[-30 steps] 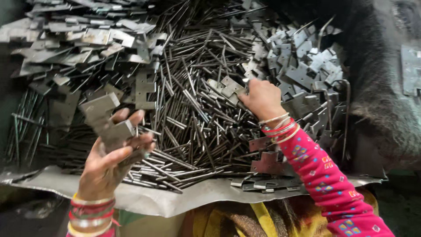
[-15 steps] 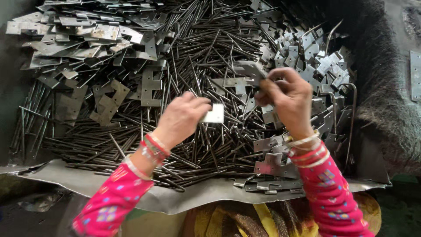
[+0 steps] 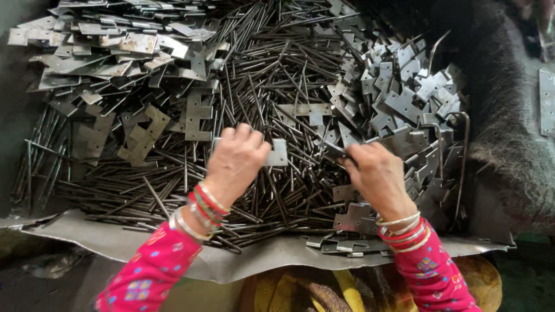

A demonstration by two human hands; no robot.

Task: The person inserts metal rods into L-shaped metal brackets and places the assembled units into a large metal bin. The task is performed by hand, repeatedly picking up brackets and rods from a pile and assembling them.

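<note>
Since half a second ago your two hands have come closer together at frame centre — the left hand (image 3: 234,164) has slid right and now grips a flat pale metal plate (image 3: 277,152) between thumb and fingers, curled narrow around its left end. Your right hand (image 3: 376,173) has dropped from upper centre to centre right and pinches a thin dark rod (image 3: 335,151), fingers closed tight on it. Plate and rod sit near each other, not touching as far as I can tell, so you seem to be lining the two up.

No real container here. Everything lies on a grey sheet (image 3: 243,260) along the bottom of the frame: a mass of dark rods (image 3: 272,75) in the middle, stacked flat plates (image 3: 110,46) upper left, smaller notched hinge leaves (image 3: 404,98) upper right. A dark fuzzy cloth (image 3: 509,133) fills the right edge.
</note>
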